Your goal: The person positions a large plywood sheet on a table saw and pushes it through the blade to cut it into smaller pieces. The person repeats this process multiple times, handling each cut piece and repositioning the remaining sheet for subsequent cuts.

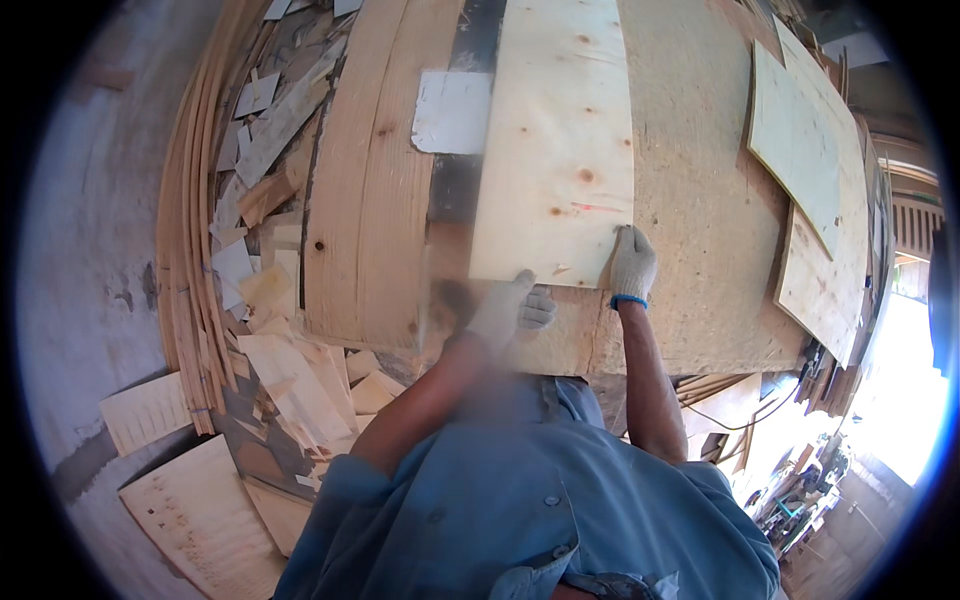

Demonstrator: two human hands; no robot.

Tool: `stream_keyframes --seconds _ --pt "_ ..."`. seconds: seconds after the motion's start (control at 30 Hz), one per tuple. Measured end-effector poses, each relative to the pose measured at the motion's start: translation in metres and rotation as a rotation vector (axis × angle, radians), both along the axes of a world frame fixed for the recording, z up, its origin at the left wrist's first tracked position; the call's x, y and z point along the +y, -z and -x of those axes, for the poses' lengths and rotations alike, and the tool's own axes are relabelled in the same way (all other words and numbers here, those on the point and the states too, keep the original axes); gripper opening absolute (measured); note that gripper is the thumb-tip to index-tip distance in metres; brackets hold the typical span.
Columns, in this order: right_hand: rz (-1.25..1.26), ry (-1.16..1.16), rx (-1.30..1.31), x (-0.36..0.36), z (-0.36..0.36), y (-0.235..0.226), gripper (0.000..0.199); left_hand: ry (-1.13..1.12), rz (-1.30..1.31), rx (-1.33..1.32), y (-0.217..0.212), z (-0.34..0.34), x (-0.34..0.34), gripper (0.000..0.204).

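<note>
Here, a pale board [560, 150] lies on a workbench [700, 150] at twelve o'clock. The gloved right hand [633, 268] pinches its five-o'clock corner; at its six-o'clock edge, the gloved left hand [504, 308] has curled fingers, grip unclear.

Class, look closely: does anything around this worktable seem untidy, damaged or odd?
Yes. Left of the worktable, wood offcuts lie jumbled at mixed angles, unlike the long parallel strips beside them. The pale board bears a red streak.

Two hands [500, 312] [634, 265], one red-marked board [560, 140], one shirt [490, 500].
</note>
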State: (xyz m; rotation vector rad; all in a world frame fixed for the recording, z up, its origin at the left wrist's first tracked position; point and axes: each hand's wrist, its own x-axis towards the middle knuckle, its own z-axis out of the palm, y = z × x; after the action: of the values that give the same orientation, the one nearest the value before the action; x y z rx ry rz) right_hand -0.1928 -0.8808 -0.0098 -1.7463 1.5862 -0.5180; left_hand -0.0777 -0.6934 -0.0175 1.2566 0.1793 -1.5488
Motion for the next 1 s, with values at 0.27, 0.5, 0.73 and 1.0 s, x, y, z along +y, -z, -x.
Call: stream_keyframes --seconds 0.27,0.5,0.73,1.0 --pt "0.087 -0.082 0.065 -0.029 -0.008 0.023 0.036 0.084 0.062 -0.068 -0.008 -0.025 -0.022 0.05" --pt "-0.026 -0.029 0.106 -0.055 -0.03 0.016 0.038 0.007 0.045 0.116 0.01 -0.043 -0.047 0.045" --pt "-0.054 0.022 0.084 -0.084 -0.05 0.012 0.041 -0.044 0.028 0.171 0.008 -0.063 -0.078 0.04" --pt "-0.034 0.009 0.019 -0.119 -0.064 0.027 0.038 -0.008 0.054 0.175 0.022 -0.079 -0.106 0.042"
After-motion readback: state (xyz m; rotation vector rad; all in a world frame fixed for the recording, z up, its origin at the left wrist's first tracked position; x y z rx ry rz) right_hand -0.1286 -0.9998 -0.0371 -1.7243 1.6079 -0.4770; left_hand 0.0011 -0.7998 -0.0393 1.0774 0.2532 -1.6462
